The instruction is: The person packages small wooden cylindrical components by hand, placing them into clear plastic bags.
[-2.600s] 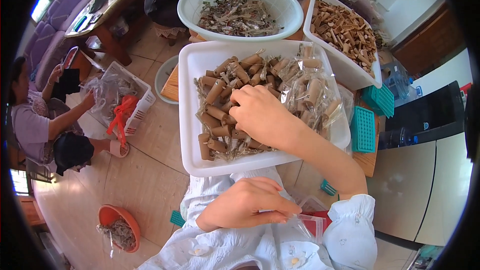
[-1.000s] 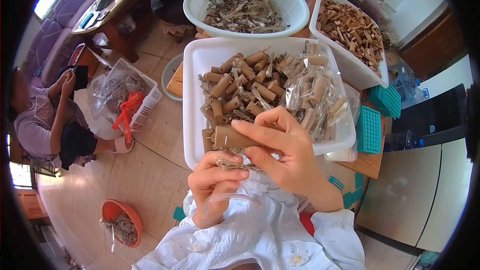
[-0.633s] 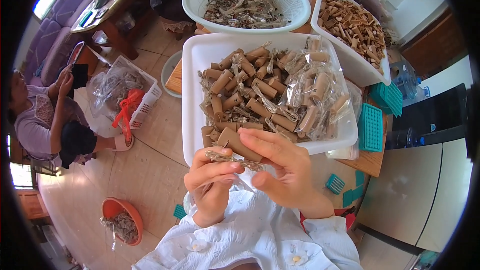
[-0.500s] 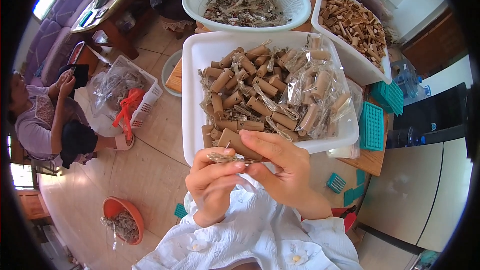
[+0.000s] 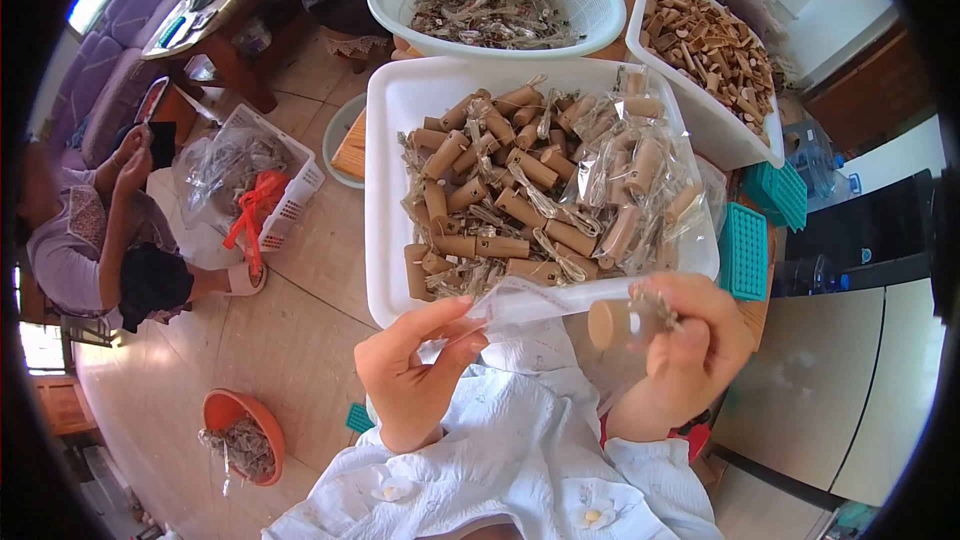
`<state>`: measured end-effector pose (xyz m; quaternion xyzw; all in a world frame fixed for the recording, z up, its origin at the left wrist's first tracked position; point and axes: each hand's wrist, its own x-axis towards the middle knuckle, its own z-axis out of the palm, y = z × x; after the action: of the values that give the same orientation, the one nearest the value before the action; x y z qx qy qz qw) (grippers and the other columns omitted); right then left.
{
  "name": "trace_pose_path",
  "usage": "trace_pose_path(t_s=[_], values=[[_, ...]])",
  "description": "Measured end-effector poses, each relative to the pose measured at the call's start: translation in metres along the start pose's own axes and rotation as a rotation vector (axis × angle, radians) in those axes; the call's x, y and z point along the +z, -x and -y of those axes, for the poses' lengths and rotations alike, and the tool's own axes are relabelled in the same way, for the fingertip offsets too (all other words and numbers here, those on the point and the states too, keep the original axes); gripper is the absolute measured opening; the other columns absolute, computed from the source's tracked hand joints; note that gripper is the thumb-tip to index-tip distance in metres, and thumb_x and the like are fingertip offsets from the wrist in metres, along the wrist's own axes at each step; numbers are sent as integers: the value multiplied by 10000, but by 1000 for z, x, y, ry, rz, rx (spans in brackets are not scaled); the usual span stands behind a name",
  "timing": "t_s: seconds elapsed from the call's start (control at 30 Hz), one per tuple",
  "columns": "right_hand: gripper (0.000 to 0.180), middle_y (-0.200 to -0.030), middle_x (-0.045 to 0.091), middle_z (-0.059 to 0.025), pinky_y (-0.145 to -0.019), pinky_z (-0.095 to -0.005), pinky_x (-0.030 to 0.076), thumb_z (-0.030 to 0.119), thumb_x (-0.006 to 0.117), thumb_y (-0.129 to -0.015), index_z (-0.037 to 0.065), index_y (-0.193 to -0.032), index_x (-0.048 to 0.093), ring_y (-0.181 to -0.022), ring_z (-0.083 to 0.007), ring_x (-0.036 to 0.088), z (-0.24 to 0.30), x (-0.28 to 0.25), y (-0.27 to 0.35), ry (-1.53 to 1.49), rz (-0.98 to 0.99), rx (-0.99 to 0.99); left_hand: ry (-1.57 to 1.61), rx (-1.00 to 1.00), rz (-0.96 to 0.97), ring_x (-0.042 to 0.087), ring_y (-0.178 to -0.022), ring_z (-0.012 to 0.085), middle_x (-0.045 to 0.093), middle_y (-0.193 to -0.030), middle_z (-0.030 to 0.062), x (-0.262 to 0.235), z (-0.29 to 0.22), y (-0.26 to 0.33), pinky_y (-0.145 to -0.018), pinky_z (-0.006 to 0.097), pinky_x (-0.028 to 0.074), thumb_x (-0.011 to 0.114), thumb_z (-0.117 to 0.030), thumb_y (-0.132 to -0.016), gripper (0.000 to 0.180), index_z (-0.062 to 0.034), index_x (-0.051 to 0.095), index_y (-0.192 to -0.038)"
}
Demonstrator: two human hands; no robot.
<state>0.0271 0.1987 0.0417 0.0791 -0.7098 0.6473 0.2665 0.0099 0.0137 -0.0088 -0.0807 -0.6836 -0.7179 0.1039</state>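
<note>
My left hand (image 5: pixel 415 372) pinches the edge of a clear plastic bag (image 5: pixel 522 302) between thumb and fingers. In my right hand (image 5: pixel 700 340) is a brown cork-like cylinder (image 5: pixel 607 324) with a bundle of thin coiled wire (image 5: pixel 655 312) at its end; the fingers close round the bundle. The cylinder's flat end faces the bag, with a gap between them. Both hands are over my lap at the near edge of a white tray (image 5: pixel 380 180). Many similar cylinders (image 5: pixel 534 170) with wire coils lie in it, some inside clear bags (image 5: pixel 645 165) on the right.
Behind the tray stand a pale green basin (image 5: pixel 395 15) of wire coils and a white bin (image 5: pixel 765 135) of brown pieces. Teal racks (image 5: pixel 743 252) are at the right. A person (image 5: pixel 75 230) sits at the left by a white basket (image 5: pixel 300 165); an orange bucket (image 5: pixel 275 440) is on the floor.
My hands have moved apart. The right hand has carried the cylinder and its wire to the right, while the left keeps the bag, now stretched out in view.
</note>
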Motion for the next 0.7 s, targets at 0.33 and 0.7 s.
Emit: trace_pose_path(t_s=[0.33,0.7], values=[[207,-834,620,-145,-635,-281,502,-10,597,-719,-3,-927,598,-728,-243,616,4,18,4,456,65,-192,-99,-43,190,646,-707,172,644,-739,118,0,-7,0,-596,230,494,684,38,-653,316,23,598,-957],[227,-855,611,-132,-613,-273,501,-41,595,-696,13,-917,596,-740,-234,612,4,16,4,383,199,-66,40,-121,341,639,-759,172,640,-831,122,-2,-3,1,-662,238,498,675,-9,-695,359,19,564,-1036]])
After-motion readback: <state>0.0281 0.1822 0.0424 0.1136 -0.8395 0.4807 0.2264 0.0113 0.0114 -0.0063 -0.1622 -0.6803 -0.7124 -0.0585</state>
